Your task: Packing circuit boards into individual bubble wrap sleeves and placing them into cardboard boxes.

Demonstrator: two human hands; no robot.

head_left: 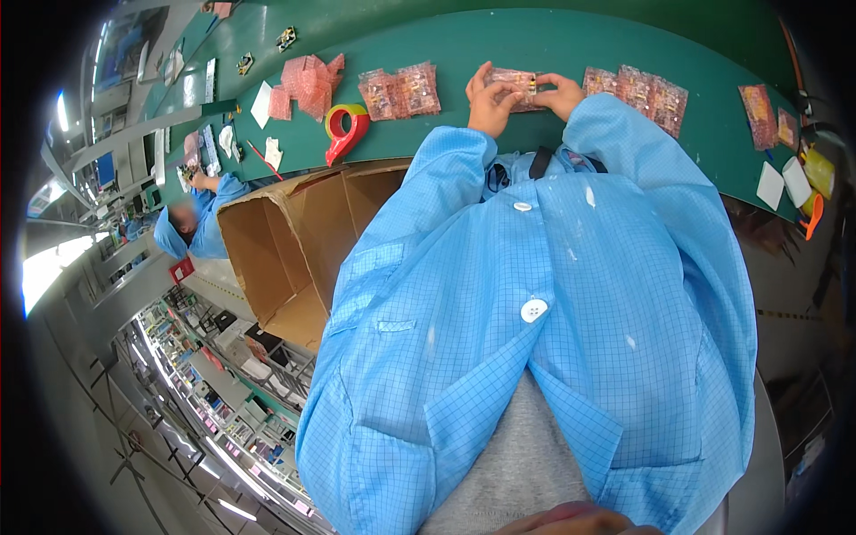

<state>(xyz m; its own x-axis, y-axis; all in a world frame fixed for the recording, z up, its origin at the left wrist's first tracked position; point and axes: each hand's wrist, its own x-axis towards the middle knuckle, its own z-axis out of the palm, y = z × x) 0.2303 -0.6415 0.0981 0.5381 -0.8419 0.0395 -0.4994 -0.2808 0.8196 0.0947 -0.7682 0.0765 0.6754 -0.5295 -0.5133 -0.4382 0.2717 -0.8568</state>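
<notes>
Pink bubble-wrap pouch (515, 87) sits flat on the green bench (553, 45), pinched at either end by the left hand (489, 102) and right hand (560, 92), so the surface steadies it; similar pouches (399, 91) lie alongside.

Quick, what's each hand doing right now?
Left hand: closed on the pink bubble bag.
Right hand: closed on the same bag's other end.
</notes>
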